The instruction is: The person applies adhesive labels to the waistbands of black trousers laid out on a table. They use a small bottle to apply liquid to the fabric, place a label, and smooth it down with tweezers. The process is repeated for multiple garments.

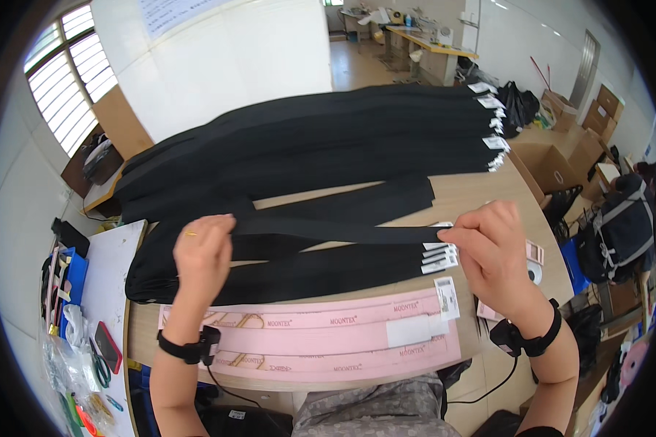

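Observation:
Both my hands hold up a black fabric strip (357, 234) crosswise above the table. My left hand (202, 251) has its fingers closed on the strip's left part. My right hand (488, 247) pinches its right end. Beneath lie more black strips (342, 264) with white tags (437, 258) at their right ends, and a loose band (386, 197) behind. Nearer me are pink printed paper bands (284, 339) with white labels (444, 297) on their right part.
A large pile of tagged black strips (313, 138) covers the back of the wooden table (532, 204). At left, a side table (106, 291) holds a blue bin (76, 277), scissors (100, 364) and a phone (108, 346). Boxes (539, 164) and a backpack (623, 226) stand right; sewing machines (441, 36) are behind.

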Action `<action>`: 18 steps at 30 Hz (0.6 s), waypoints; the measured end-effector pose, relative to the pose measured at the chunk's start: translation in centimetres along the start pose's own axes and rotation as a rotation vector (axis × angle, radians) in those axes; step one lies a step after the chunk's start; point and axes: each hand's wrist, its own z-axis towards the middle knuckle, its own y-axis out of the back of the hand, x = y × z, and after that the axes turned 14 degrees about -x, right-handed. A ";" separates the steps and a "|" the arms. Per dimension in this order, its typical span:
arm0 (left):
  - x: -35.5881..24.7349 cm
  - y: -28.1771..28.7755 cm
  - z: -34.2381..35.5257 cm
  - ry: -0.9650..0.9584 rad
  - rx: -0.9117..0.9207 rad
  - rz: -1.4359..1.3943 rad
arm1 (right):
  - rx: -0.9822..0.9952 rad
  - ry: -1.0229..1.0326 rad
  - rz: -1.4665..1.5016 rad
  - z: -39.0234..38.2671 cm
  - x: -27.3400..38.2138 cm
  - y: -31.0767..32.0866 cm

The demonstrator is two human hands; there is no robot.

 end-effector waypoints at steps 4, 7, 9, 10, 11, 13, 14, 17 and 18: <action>0.4 5.4 -2.1 -0.298 0.011 0.040 | 0.088 -0.033 0.066 -7.7 2.5 1.0; -2.6 9.8 -4.3 -0.353 0.207 0.026 | 0.206 0.042 0.042 -13.1 5.9 0.4; -3.7 10.8 -6.0 -0.518 0.439 0.040 | 0.249 -0.023 0.047 -16.3 7.3 -0.9; -4.0 11.0 -7.2 -0.520 0.482 0.029 | 0.273 -0.055 0.052 -17.2 8.1 -1.4; -4.1 10.8 -8.8 -0.522 0.525 0.022 | 0.276 -0.109 0.050 -17.6 8.7 -1.7; -4.6 10.8 -10.5 -0.464 0.609 0.020 | 0.239 -0.200 0.065 -18.0 9.3 -2.1; -4.9 10.7 -11.2 -0.411 0.627 0.021 | 0.220 -0.244 0.070 -18.1 9.4 -2.2; -6.6 9.9 -11.4 -0.238 0.659 -0.007 | 0.243 -0.251 0.093 -18.5 9.6 -2.5; -8.5 9.5 -10.6 -0.173 0.658 -0.038 | 0.259 -0.258 0.088 -18.5 9.6 -2.4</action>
